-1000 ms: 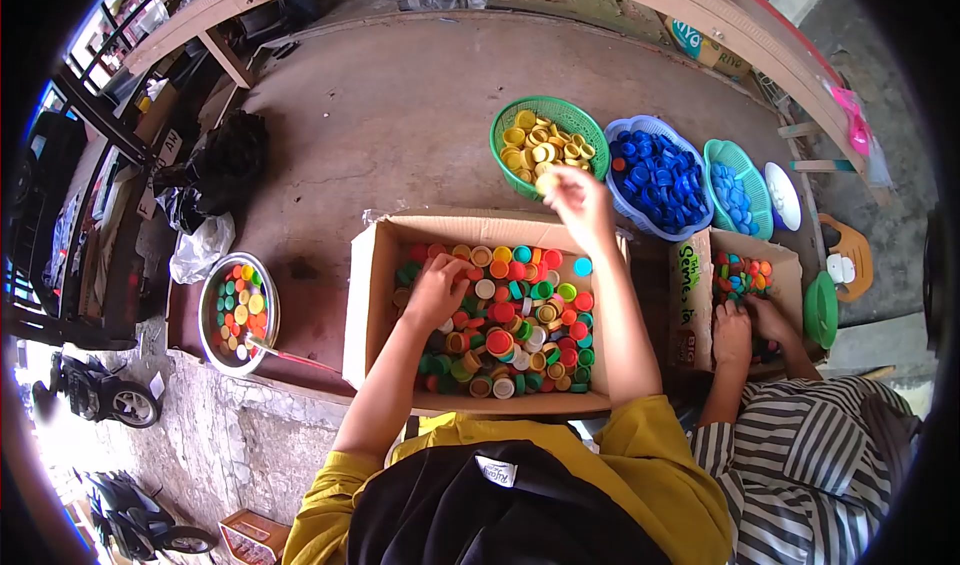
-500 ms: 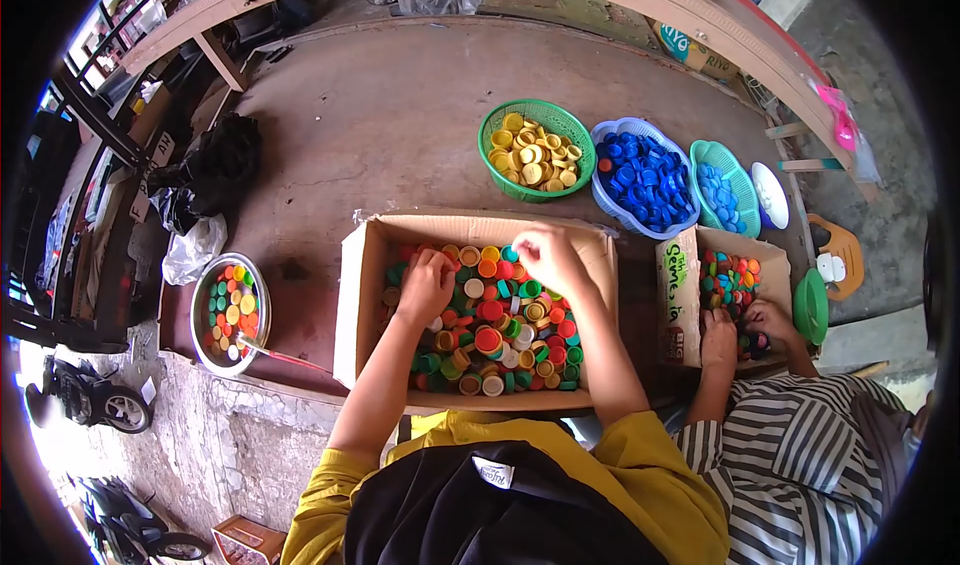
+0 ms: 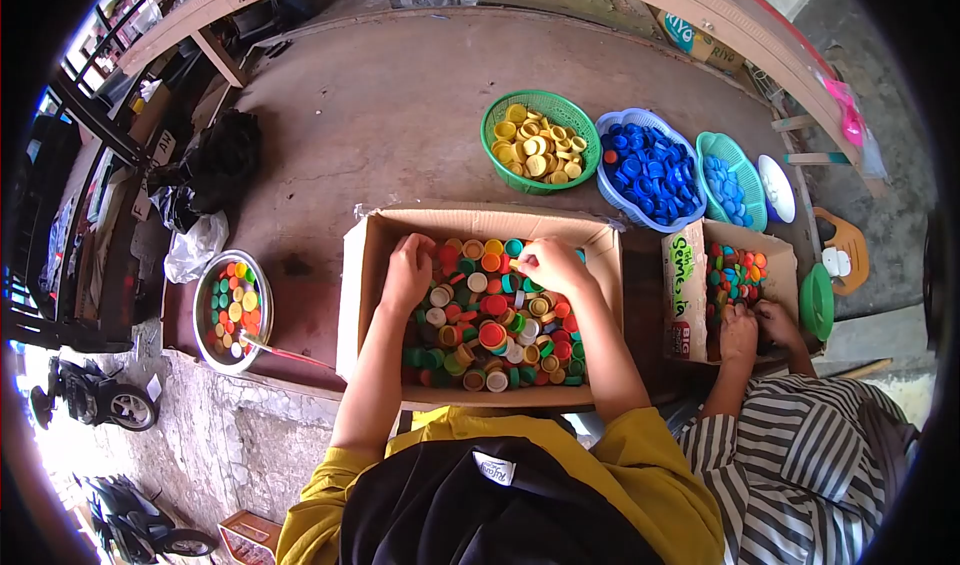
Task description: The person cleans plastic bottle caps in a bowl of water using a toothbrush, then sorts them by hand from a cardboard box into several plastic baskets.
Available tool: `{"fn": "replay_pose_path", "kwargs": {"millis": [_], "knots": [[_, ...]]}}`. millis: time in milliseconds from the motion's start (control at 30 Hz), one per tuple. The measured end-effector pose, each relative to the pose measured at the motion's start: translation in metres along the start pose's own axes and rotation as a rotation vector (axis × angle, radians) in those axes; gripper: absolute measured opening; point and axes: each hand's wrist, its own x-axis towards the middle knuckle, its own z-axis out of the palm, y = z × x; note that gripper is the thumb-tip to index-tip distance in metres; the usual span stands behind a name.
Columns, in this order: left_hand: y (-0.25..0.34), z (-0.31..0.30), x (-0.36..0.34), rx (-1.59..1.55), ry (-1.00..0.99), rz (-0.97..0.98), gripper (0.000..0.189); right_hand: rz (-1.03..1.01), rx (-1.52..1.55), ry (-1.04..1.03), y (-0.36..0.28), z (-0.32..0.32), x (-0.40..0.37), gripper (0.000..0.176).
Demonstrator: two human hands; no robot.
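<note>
A cardboard box point(image 3: 352, 300) full of mixed bottle caps point(image 3: 492, 335), red, green, orange, yellow and white, stands in front of me. Inside its left end, my left hand point(image 3: 408, 267) is closed with curled fingers just over the caps; what they hold, if anything, is hidden. Towards the back right of the box, my right hand point(image 3: 552, 265) pinches a yellow bottle cap point(image 3: 516, 265) between thumb and fingers. Beyond the box stands a green basket point(image 3: 490, 155) of yellow caps, with a blue-violet basket point(image 3: 612, 197) of dark blue caps beside it.
Further right are a turquoise basket point(image 3: 752, 187) of light blue caps, a white plate point(image 3: 776, 190) and a green bowl point(image 3: 817, 300). A co-worker's hands point(image 3: 750, 327) reach into a smaller carton point(image 3: 683, 295) of caps. A metal bowl point(image 3: 203, 340) of mixed caps stands left.
My left hand has shifted slightly left and up. My right hand has moved a little right and lower, and a yellow cap now shows at its fingertips. The view has shifted slightly.
</note>
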Motion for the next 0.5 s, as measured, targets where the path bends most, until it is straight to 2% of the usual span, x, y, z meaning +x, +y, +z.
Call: {"fn": "replay_pose_path", "kwargs": {"millis": [133, 233, 267, 300, 367, 500], "knots": [[-0.016, 0.005, -0.005, 0.121, -0.043, -0.004, 0.018, 0.071, 0.58, -0.239, 0.006, -0.018, -0.004, 0.022], [-0.027, 0.01, -0.008, 0.26, -0.061, -0.025, 0.022, 0.05, 0.837, -0.285, 0.012, -0.029, -0.003, 0.021], [-0.028, 0.012, -0.01, 0.294, -0.065, -0.031, 0.024, -0.006, 0.83, -0.241, 0.014, -0.034, -0.001, 0.019], [-0.028, 0.011, -0.012, 0.33, -0.07, -0.038, 0.026, -0.061, 0.974, -0.053, 0.005, -0.039, -0.001, 0.017], [-0.026, 0.009, -0.01, 0.342, -0.144, -0.127, 0.029, -0.096, 0.938, 0.232, 0.009, -0.049, 0.017, 0.019], [-0.019, 0.007, -0.007, 0.313, -0.228, -0.251, 0.035, -0.032, 0.565, 0.611, 0.008, -0.09, 0.053, 0.023]]}}
